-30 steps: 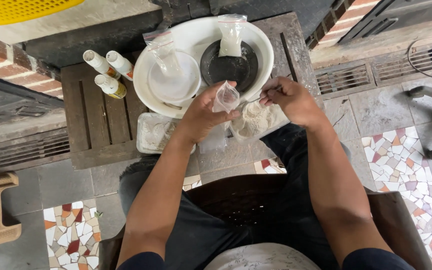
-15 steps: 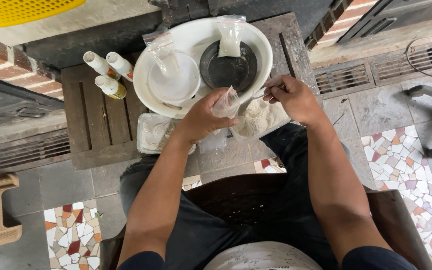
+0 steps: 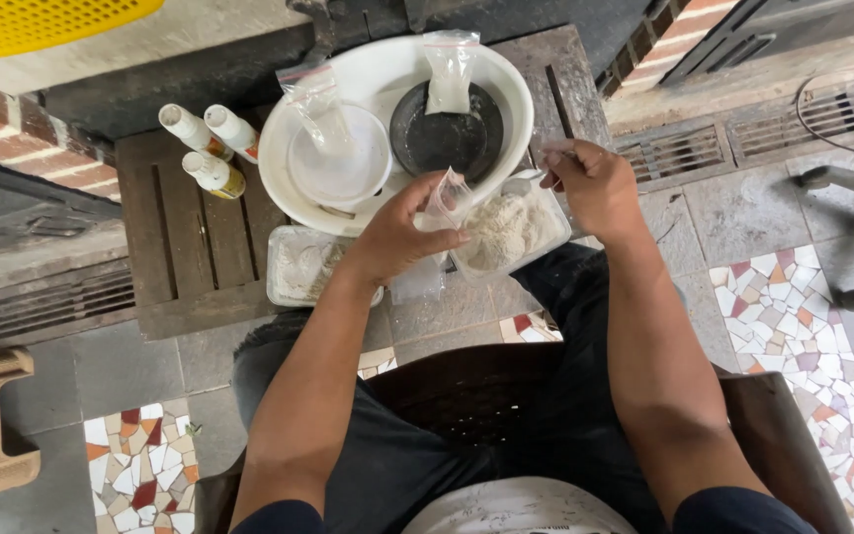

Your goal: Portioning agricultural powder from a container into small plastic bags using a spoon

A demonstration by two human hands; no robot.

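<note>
Head view, low centre: the left hand (image 3: 402, 232) pinches a small clear bag (image 3: 447, 198) open beside the tub of pale powder (image 3: 511, 229). The right hand (image 3: 595, 183) grips a spoon (image 3: 536, 175) over it. Filling looks underway; next, a steady tip into the bag. Beyond, the white basin (image 3: 516, 89). Since earlier, the spoon has lifted slightly rightward.

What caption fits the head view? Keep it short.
Left hand holds a small clear bag; right hand spoons powder.
</note>
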